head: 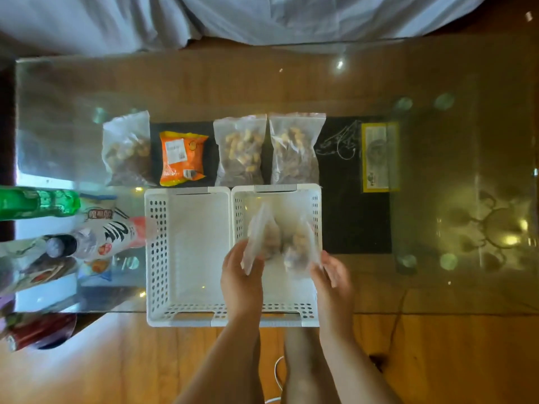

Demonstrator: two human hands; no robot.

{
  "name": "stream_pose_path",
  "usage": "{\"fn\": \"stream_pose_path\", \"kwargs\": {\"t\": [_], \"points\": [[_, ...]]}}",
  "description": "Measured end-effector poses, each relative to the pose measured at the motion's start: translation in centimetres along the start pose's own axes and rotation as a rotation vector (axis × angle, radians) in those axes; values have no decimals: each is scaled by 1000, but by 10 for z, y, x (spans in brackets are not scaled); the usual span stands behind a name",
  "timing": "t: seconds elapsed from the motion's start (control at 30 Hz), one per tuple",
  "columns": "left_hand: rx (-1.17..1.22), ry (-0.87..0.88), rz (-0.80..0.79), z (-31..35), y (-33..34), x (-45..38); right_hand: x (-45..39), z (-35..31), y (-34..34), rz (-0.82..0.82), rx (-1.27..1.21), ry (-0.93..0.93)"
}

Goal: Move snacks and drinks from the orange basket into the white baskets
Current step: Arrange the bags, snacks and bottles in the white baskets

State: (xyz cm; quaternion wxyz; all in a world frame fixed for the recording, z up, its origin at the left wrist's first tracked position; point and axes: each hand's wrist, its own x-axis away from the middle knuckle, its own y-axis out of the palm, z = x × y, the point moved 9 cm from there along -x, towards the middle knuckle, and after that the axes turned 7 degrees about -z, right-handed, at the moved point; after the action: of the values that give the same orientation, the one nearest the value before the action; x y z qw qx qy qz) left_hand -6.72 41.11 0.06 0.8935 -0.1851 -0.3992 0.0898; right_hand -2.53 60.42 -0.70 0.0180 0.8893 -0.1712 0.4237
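Observation:
Two white perforated baskets stand side by side on the glass table, the left basket (157, 252) and the right basket (316, 211). Over the right basket both hands hold a clear bag of nuts (280, 243), blurred by motion. My left hand (242, 278) grips its left edge and my right hand (332, 275) grips its right edge. Behind the baskets lie three more clear nut bags, the first (128, 150), the second (240, 150) and the third (294, 148), plus an orange snack packet (180, 158). No orange basket is in view.
At the left edge stand a green bottle (38, 202), a white-labelled bottle (102, 236) and a red can (38, 330), with other packets beneath them. A black mat (353, 205) and a yellow label (379, 156) show under the glass. A pale cloth (233, 16) lies beyond the table.

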Motion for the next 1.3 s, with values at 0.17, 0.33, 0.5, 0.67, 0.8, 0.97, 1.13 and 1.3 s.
{"fn": "stream_pose_path", "kwargs": {"t": [0.17, 0.33, 0.5, 0.67, 0.8, 0.97, 1.13, 1.3], "points": [[-242, 116, 117, 18, -22, -3, 5, -40, -5, 28, 325, -270], [-319, 62, 125, 38, -35, -16, -16, -53, -1, 63, 507, -253], [-242, 16, -240, 41, -9, 2, -9, -40, 36, -192, 438, -132], [-196, 94, -215, 43, -20, 17, 10, -58, 23, -144, 491, -274], [-297, 11, -150, 24, -23, 18, 17, -50, 17, -129, 615, -240], [-331, -95, -112, 5, -25, 5, -1, -52, 16, -51, 670, -244], [-372, -38, -262, 9, -7, 13, 5, -40, 42, -249, 741, -256], [-418, 9, -135, 21, -25, 5, -1, -47, 20, -153, 723, -253]]}}
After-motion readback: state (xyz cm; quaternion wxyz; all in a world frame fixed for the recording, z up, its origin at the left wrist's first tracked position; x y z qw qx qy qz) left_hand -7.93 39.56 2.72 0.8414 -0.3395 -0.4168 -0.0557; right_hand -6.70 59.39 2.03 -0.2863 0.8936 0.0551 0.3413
